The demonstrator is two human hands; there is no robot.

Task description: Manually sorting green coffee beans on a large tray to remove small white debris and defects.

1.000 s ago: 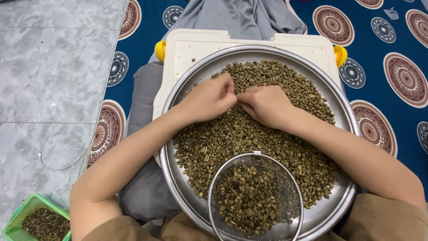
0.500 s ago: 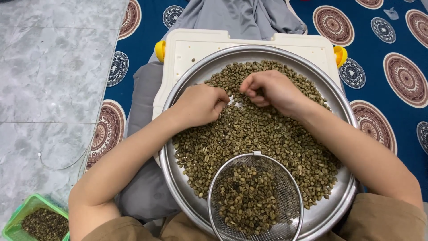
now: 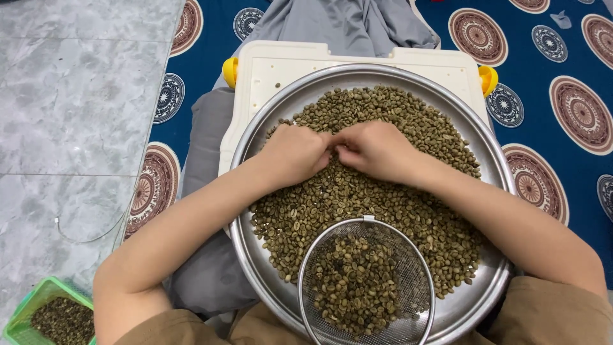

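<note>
Resting on a white board (image 3: 268, 70), the big round metal tray (image 3: 491, 191) is heaped with greenish beans (image 3: 396, 211). Both forearms reach in; left hand (image 3: 295, 153) and right hand (image 3: 377, 150) sit knuckles-up, fingertips touching mid-pile, curled grips, can't tell what's pinched. Wire strainer (image 3: 421, 281) on the tray's near edge holds beans. Green basket (image 3: 38, 300) of darker bits sits on the floor.

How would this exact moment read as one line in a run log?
left hand: on green coffee beans | right hand: on beans, fingertips meeting left | round steel tray | mesh sieve: holds sorted beans
</note>
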